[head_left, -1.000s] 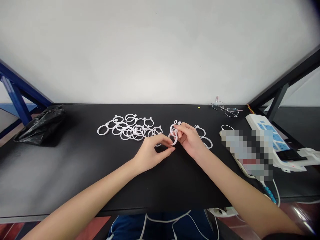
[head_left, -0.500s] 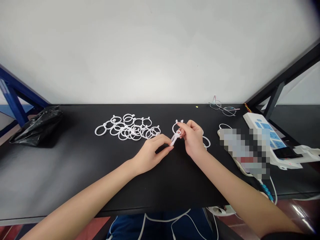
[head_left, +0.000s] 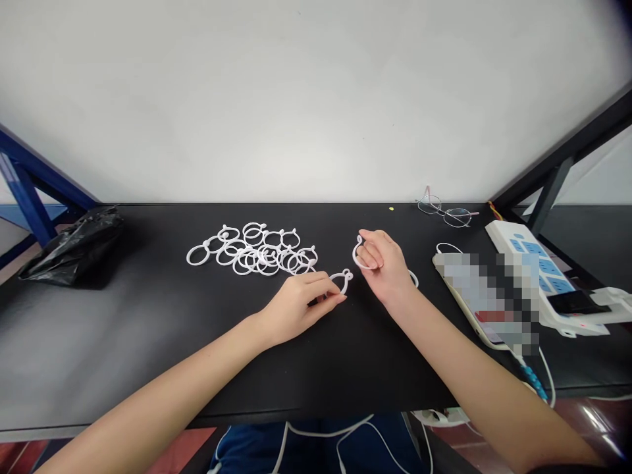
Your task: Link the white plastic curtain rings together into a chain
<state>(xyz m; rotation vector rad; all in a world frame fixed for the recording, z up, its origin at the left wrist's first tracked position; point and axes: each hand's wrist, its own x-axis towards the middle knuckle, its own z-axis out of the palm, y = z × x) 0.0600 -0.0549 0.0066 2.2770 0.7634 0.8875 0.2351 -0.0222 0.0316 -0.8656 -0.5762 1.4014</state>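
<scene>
My left hand (head_left: 301, 303) rests on the black table (head_left: 148, 329) and pinches a white plastic ring (head_left: 342, 279) between thumb and fingertips. A short gap to its right, my right hand (head_left: 382, 263) is curled around a second white ring (head_left: 359, 253), held just above the table. A pile of several white rings (head_left: 251, 251) lies behind my left hand. Part of another white ring (head_left: 413, 279) shows behind my right wrist.
A crumpled black plastic bag (head_left: 74, 247) lies at the far left. Eyeglasses (head_left: 447, 212) sit at the back right. A white power strip (head_left: 538, 273) and a blurred flat object (head_left: 481, 296) are at the right, with white cables over the front edge.
The two rings were held together between both hands; now they are apart. My right hand lifted one ring up and right, my left hand keeps the other low near the table.
</scene>
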